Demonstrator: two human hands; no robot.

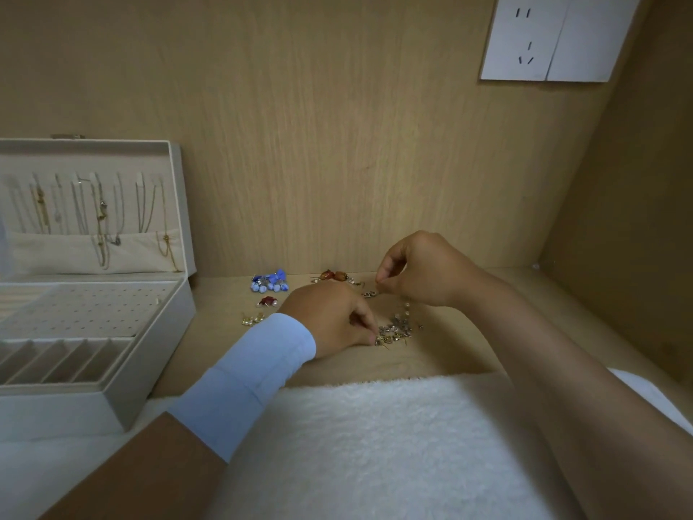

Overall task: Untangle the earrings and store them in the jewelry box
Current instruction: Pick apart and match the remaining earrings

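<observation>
A tangled heap of small silver and gold earrings (pixel 396 332) lies on the wooden shelf. My left hand (pixel 330 319) rests on the shelf with its fingertips pinched on the heap's left edge. My right hand (pixel 423 270) hovers above and behind the heap, thumb and forefinger pinched on a thin pearl-tipped earring (pixel 405 307) that hangs down toward it. The open cream jewelry box (pixel 150 332) stands at the left, with a perforated earring panel (pixel 82 307) and slotted compartments.
Sorted earrings lie behind my left hand: a blue cluster (pixel 268 282), an amber pair (pixel 333 275), a red one (pixel 267 302), gold ones (pixel 252 319). Necklaces hang in the box lid (pixel 93 208). A white fluffy mat (pixel 375 437) covers the front. A wall socket (pixel 555 39) sits upper right.
</observation>
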